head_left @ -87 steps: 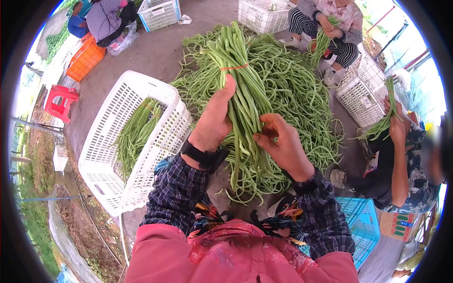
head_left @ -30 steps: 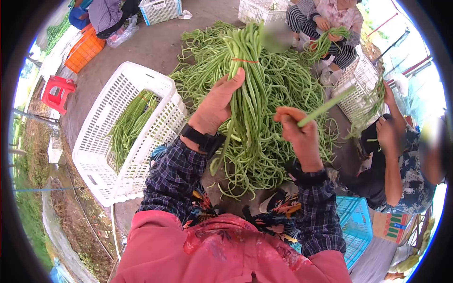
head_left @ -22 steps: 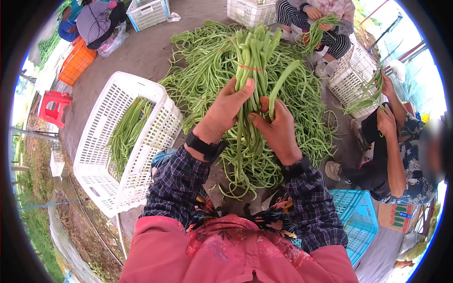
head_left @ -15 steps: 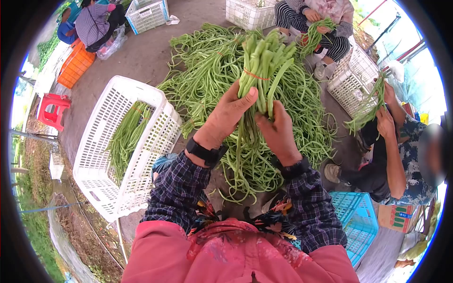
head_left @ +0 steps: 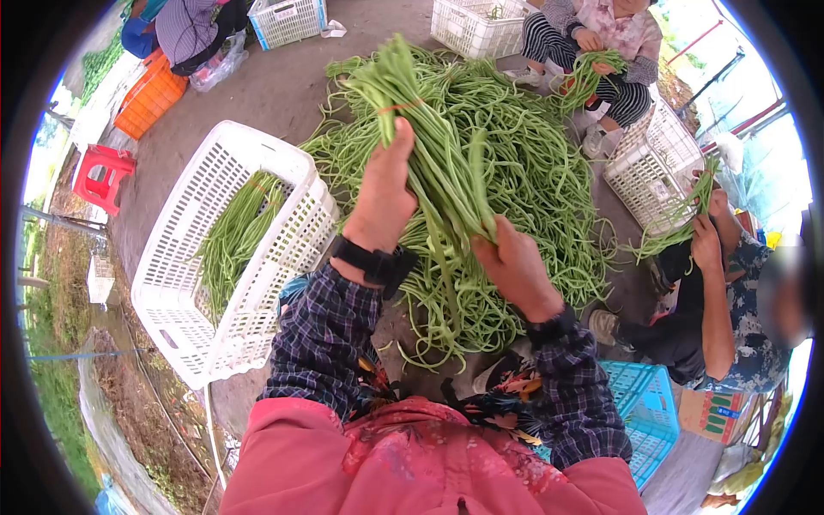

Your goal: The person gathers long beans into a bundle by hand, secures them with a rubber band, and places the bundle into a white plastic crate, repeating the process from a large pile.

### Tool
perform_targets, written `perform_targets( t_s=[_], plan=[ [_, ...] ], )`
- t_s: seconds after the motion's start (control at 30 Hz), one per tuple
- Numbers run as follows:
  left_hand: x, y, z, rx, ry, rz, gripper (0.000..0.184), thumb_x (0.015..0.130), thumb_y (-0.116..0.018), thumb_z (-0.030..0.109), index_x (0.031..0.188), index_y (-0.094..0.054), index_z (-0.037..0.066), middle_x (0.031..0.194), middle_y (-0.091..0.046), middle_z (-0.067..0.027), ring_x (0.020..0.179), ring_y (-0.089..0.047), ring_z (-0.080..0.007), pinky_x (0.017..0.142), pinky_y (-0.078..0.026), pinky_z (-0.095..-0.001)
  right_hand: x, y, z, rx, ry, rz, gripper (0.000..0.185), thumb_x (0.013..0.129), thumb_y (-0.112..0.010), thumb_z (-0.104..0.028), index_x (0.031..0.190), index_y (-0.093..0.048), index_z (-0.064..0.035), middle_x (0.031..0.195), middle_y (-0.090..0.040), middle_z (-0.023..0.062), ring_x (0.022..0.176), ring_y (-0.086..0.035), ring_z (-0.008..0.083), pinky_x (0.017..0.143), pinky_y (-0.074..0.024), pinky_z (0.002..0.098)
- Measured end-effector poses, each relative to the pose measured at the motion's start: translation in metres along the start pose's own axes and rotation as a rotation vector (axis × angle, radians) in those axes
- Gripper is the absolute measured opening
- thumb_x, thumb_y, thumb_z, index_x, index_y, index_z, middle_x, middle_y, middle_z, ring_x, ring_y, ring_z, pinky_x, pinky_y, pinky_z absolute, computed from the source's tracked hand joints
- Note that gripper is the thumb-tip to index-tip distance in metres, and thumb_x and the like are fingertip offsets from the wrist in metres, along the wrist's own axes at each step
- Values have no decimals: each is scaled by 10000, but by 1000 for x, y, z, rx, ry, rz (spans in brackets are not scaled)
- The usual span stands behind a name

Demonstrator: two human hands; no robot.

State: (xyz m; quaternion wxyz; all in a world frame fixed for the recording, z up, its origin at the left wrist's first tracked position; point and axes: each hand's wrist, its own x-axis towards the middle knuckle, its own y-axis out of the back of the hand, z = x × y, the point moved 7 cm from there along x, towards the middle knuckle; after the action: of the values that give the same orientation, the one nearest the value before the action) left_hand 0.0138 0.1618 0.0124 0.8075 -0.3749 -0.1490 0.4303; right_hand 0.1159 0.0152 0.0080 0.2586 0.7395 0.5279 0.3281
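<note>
A bundle of long green beans [head_left: 429, 142], tied with a reddish band near its upper end, is held tilted in front of me. My left hand [head_left: 386, 184] is closed around it just below the band. Lower down, my right hand [head_left: 513, 264] has its fingers closed on the bundle's right side, where one bean sticks up apart from the others. Beneath both hands spreads a large heap of loose long beans [head_left: 549, 206] on the ground. To the left, a white plastic crate [head_left: 184, 227] holds more beans [head_left: 240, 236].
A blue crate [head_left: 639, 421] stands by my right side. Two co-workers hold beans, one at the upper right [head_left: 592, 39] and one at the right [head_left: 730, 283]. White crates [head_left: 657, 172] stand near them. A red stool [head_left: 105, 178] and an orange crate [head_left: 151, 96] are at the left.
The bundle's banded end has swung left and tilted with my left hand. My right hand has moved slightly down and right along the bundle. The view has shifted a little.
</note>
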Motion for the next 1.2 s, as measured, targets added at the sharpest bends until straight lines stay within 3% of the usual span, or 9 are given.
perform_targets(
  t_s=[0.07,0.2,0.33,0.57,0.67,0.8,0.9,1.13,1.2],
  plan=[
    [10,15,10,-34,-24,15,395,923,-511,353,1128,-506,16,976,-598,-72,835,-617,-179,734,-536,-309,-13,11,31,143,-207,-69,249,894,-536,-211,1029,-498,-5,640,-571,109,555,-566,238,554,-465,364],
    [10,19,34,-83,-98,72,400,915,-521,358,1150,-501,34,1034,-599,-96,915,-604,-223,788,-527,-375,-45,86,109,599,-419,435,192,928,-513,-254,857,-521,-75,673,-508,20,667,-482,91,570,-390,243],
    [7,19,36,-105,-117,24,405,925,-495,354,1191,-479,49,1064,-593,-117,964,-600,-252,802,-528,-418,-82,163,144,739,-441,956,297,946,-482,-298,720,-393,-127,617,-410,-19,567,-405,90,518,-345,253],
    [19,49,55,-222,-230,135,393,940,-457,342,1209,-457,55,1064,-582,-135,918,-596,-306,791,-516,-483,-130,225,173,951,-205,1350,250,936,-501,-232,749,-371,-130,638,-366,-14,584,-388,91,529,-372,246],
    [18,66,72,-81,-317,80,432,920,-485,383,1232,-476,85,1089,-591,-129,944,-595,-298,829,-504,-456,-136,231,190,978,-77,1280,239,923,-522,-214,759,-371,-130,665,-353,-16,591,-381,87,535,-379,242],
    [10,45,57,4,-246,-91,459,918,-509,367,1266,-456,73,1139,-574,-102,990,-582,-251,871,-485,-410,-100,208,191,1434,-137,933,165,907,-543,-226,822,-441,-128,670,-373,-22,578,-396,95,548,-371,245],
    [2,23,39,85,-199,-75,458,914,-522,360,1269,-458,78,1126,-577,-97,976,-585,-231,865,-486,-397,-80,191,164,1572,-73,783,184,926,-515,-276,995,-507,-105,688,-425,-15,608,-430,115,598,-389,298],
    [2,6,11,39,-44,-131,444,904,-545,344,1238,-483,58,1064,-601,-91,905,-606,-214,786,-520,-359,-48,153,137,1625,-185,673,256,953,-460,-299,1118,-523,-115,806,-485,13,717,-507,146,698,-469,312],
    [-3,-1,9,0,-33,-124,423,898,-559,336,1203,-506,48,1039,-611,-92,888,-611,-217,768,-526,-362,-37,144,126,1786,-53,479,259,959,-448,-268,1144,-524,-103,839,-502,15,737,-524,159,763,-482,353]
  ],
)
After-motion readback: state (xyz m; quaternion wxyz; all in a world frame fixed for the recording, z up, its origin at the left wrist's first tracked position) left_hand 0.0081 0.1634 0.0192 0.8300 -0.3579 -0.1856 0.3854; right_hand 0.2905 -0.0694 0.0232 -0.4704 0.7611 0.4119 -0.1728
